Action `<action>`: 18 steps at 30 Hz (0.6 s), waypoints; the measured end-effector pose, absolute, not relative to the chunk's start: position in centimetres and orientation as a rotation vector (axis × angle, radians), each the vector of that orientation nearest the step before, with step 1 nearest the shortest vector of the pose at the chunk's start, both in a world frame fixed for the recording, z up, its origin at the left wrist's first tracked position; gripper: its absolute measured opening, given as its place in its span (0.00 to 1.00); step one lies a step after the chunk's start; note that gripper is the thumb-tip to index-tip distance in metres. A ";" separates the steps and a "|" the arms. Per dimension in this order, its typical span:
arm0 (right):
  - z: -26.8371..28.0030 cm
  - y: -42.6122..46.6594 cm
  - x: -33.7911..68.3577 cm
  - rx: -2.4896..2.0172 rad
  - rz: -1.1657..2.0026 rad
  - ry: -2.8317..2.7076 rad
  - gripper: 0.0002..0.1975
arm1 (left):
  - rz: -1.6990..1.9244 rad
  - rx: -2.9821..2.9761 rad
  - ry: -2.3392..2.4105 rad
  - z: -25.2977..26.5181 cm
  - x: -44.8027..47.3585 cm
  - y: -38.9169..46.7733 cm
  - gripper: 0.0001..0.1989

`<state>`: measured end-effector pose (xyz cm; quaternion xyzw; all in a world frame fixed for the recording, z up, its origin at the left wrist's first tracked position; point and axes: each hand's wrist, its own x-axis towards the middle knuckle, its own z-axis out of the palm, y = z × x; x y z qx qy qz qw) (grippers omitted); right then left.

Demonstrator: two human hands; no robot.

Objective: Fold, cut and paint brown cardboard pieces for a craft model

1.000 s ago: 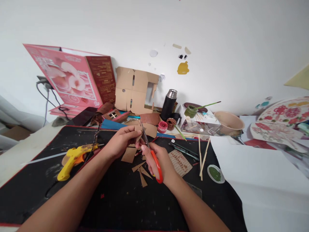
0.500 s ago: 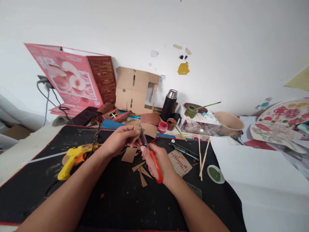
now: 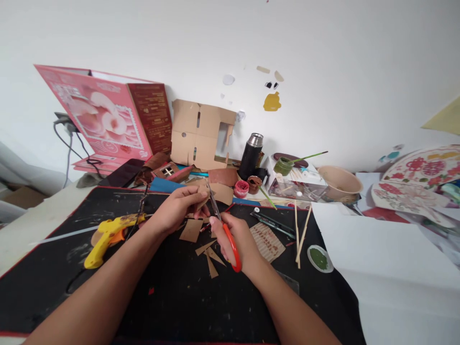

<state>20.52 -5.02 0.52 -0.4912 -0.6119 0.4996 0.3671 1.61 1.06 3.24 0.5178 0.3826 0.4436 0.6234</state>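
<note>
My right hand [image 3: 235,239] is closed round the red-orange handles of a pair of scissors [image 3: 234,249], whose metal blades point up and away to the left. In my left hand [image 3: 185,206] a small piece of brown cardboard [image 3: 203,190] is pinched between thumb and fingers, right beside the blades. Whether the blades touch the cardboard I cannot tell. Below the hands, several thin cardboard triangles [image 3: 212,268] and a cardboard rectangle [image 3: 191,230] lie on the black mat [image 3: 187,311].
A yellow glue gun [image 3: 104,242] lies on the left. To the right are corrugated cardboard [image 3: 268,241], wooden sticks [image 3: 302,237] and a dish of green paint [image 3: 319,258]. Behind stand a black thermos [image 3: 250,158], a red paint jar [image 3: 241,189] and a large cardboard sheet [image 3: 203,134].
The cardboard in my left hand has tilted slightly against the blades. Both hands keep almost the same place; the whole view has shifted a few pixels.
</note>
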 end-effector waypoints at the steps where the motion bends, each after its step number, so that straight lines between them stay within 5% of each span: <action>1: 0.5 -5.0 20.5 -1.266 1.280 -1.573 0.23 | 1.021 1.198 0.883 3.2 1.6 1.1 0.18; 18: -0.1 -4.8 20.6 -1.125 1.435 -1.552 0.29 | 1.040 1.263 0.880 3.5 1.8 0.9 0.19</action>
